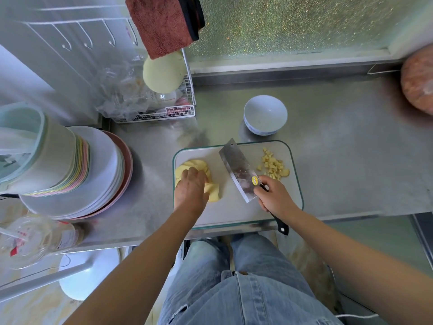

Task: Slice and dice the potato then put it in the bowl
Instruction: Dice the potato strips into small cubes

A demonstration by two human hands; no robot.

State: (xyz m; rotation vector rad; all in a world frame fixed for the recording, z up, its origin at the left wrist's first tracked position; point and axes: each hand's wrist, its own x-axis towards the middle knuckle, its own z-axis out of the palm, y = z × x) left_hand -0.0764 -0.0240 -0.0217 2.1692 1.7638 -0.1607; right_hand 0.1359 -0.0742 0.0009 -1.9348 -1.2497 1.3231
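Observation:
Yellow potato slices (196, 166) lie fanned on the left part of the white cutting board (234, 212). My left hand (191, 188) rests on top of them, fingers curled over a few slices (213, 192). My right hand (274, 195) grips the black handle of a cleaver (239, 171), whose blade points up and left over the middle of the board. A small pile of diced potato (273, 166) sits at the board's right. The white bowl (265, 114) stands empty on the counter just beyond the board.
A stack of plates (93, 174) and tubs stands at the left on the steel counter (351, 148). A wire rack (168, 111) with bags is at the back left, a red towel (164, 24) hangs above, and a round reddish object (419, 83) sits far right.

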